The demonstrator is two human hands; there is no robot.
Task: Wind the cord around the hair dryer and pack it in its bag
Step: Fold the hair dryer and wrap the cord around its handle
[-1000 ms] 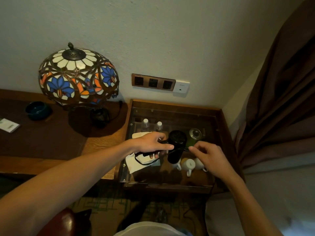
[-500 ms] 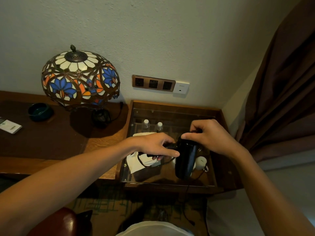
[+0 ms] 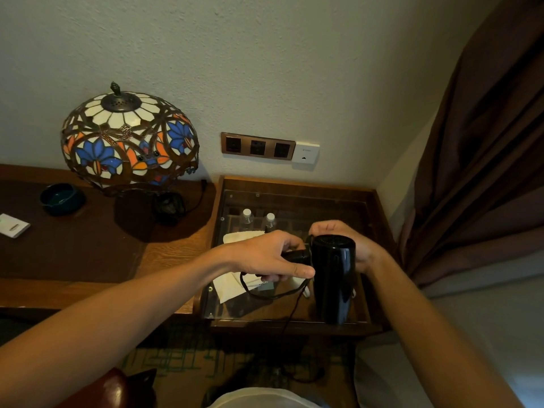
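Glass-topped table: white bag on glass.

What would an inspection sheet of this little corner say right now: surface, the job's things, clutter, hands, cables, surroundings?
Surface: glass-topped side table next to a wooden desk.
Job's things: black hair dryer held above the glass; a white cloth, possibly its bag, lies under it.
Clutter: two small bottles and cups beneath the glass; dark bowl and white card on the desk.
Hands: left hand has its grip on the dryer's handle; right hand is behind the barrel's top.
Cables: dryer cord loops below the left hand and hangs toward the floor; lamp cord on the desk.
Surroundings: stained-glass lamp, wall sockets, brown curtain.
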